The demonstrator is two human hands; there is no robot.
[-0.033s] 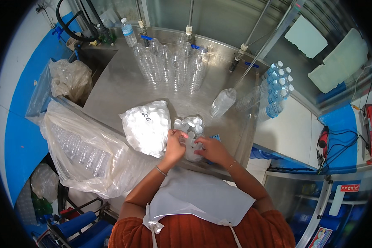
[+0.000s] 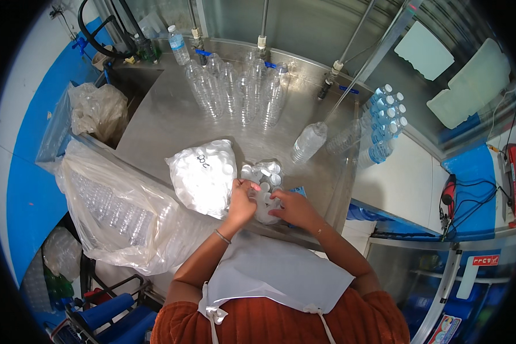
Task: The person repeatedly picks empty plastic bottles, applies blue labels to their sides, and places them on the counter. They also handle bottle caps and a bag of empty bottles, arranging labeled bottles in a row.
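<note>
Both my hands are at the near edge of the steel counter (image 2: 149, 126), over a small clear bag of loose white bottle caps (image 2: 274, 179). The fingers of my left hand (image 2: 243, 202) are curled in at the bag's left side; what they hold, if anything, is hidden. From the right, my right hand (image 2: 295, 209) bends its fingers together around a white bottle cap (image 2: 268, 198). A bulging bag of white caps (image 2: 203, 178) with black handwriting lies beside my left hand. Partly under my right hand is a small blue packet (image 2: 298, 191).
Several uncapped clear bottles (image 2: 229, 89) stand at the back, beside one labelled bottle (image 2: 179, 46). Another bottle (image 2: 309, 142) stands under a slanting metal pipe (image 2: 350, 86). Capped, labelled bottles (image 2: 378, 143) are grouped at right. A large plastic bag of bottles (image 2: 114, 212) borders the left.
My right fingers have shifted very slightly over the caps. Otherwise the scene stands as before.
</note>
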